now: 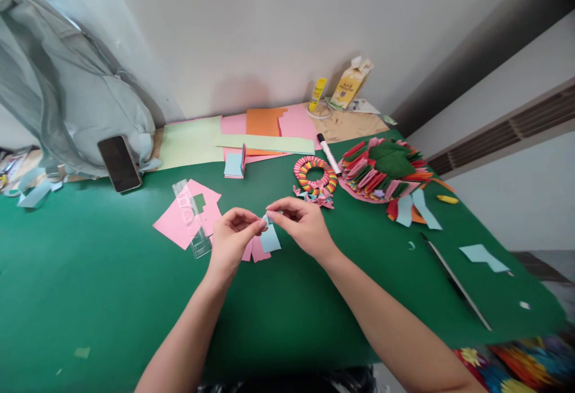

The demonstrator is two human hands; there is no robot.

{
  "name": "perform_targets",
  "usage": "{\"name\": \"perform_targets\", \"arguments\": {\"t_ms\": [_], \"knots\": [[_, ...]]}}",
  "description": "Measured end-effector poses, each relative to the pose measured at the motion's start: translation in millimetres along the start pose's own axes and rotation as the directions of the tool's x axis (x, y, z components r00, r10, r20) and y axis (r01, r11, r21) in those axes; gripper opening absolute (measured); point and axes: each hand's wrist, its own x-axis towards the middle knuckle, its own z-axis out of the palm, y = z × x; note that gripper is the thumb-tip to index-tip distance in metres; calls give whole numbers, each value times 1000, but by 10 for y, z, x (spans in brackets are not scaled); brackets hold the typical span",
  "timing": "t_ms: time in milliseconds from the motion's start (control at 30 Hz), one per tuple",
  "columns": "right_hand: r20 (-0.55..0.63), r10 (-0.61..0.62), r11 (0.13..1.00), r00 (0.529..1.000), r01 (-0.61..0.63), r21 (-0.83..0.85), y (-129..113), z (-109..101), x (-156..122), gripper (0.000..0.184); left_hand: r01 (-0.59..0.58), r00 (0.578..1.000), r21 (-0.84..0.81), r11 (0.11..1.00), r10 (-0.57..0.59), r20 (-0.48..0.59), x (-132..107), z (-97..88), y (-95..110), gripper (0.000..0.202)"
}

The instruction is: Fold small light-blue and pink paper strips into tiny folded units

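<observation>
Both hands meet above the green table (90,273). My left hand (231,240) and my right hand (300,225) each pinch the top of a small light blue paper strip (269,237) between thumb and fingers. Under the strip lie a few pink paper pieces (257,252). Just left of my left hand, a clear plastic ruler (192,219) rests on pink paper sheets (179,219).
A ring of folded coloured paper (315,175), a white marker (329,153) and a pile of folded paper pieces (381,171) lie behind my right hand. Paper sheets (251,135), a glue stick (317,94), a phone (119,163) and a grey backpack (54,93) sit further back.
</observation>
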Motion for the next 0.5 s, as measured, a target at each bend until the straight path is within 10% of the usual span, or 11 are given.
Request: {"name": "perform_targets", "arguments": {"t_ms": [500], "knots": [[-16,-62,994,998,60,-88,-40,29,-23,12,-47,999,20,999,47,28,-19,5,16,27]]}}
